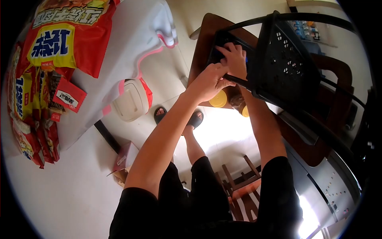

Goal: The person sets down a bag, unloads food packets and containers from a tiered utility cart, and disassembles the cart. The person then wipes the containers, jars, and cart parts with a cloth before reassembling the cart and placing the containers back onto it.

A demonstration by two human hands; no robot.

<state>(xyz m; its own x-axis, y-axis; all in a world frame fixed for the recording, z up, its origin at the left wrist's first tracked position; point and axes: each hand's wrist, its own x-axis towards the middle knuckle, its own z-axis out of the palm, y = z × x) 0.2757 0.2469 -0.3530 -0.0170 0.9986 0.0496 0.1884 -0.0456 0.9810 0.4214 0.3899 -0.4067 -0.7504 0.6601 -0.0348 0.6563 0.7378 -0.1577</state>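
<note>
A black basket or rack (pixel 288 65) with small cut-out patterns and a dark frame stands on a brown wooden surface (pixel 209 34). My left hand (pixel 211 81) is closed on the black bar at the near edge of the rack, thumb and fingers pressed together. Further in, my right hand (pixel 234 59) reaches into the dark compartment with its fingers apart. A bit of blue shows beside it; whether the fingertips touch anything is hidden. Below my hands are a yellow round lid (pixel 218 99) and a jar (pixel 237 102) with brownish contents.
Red and yellow snack bags (pixel 71 40) lie on a white-covered table (pixel 131 28) at the left. A lidded pale container (pixel 130 101) is on the floor beside it. Wooden chairs (pixel 242 187) stand at the lower right, and a box (pixel 126 155) at the lower left.
</note>
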